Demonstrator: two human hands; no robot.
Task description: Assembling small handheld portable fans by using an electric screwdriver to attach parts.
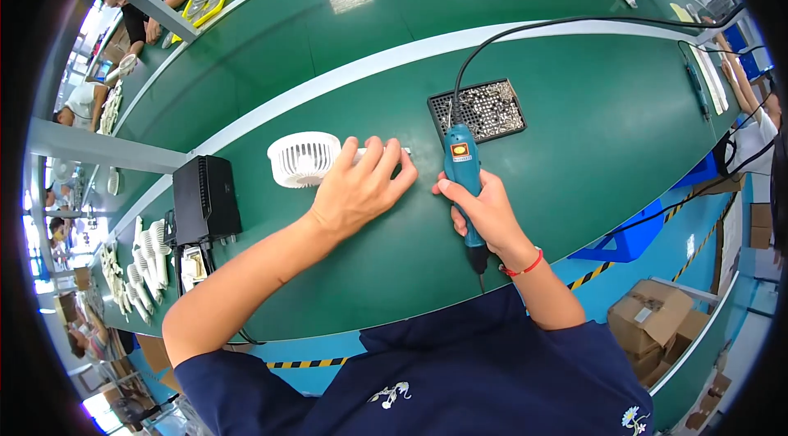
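Note:
My left hand (361, 186) is curled over the handle of a white handheld fan (302, 160), which lies on the green table. The fan's round slotted head shows to the left of my fingers, and most of its handle is hidden beneath them. In my right hand (486, 210) is a teal electric screwdriver (462, 161), gripped round its body. Its upper end points away from me and overlaps the near edge of a black screw tray (501, 110). Small silvery screws cover much of the tray, with bare holes at its left.
A black box-shaped unit (203, 200) stands at the left, near several white fan parts (148, 260). A black cable (574, 22) arcs from the upper right toward the screwdriver. Another screwdriver (696, 90) hangs at right. Cardboard boxes (648, 313) sit below the table; other people work across it.

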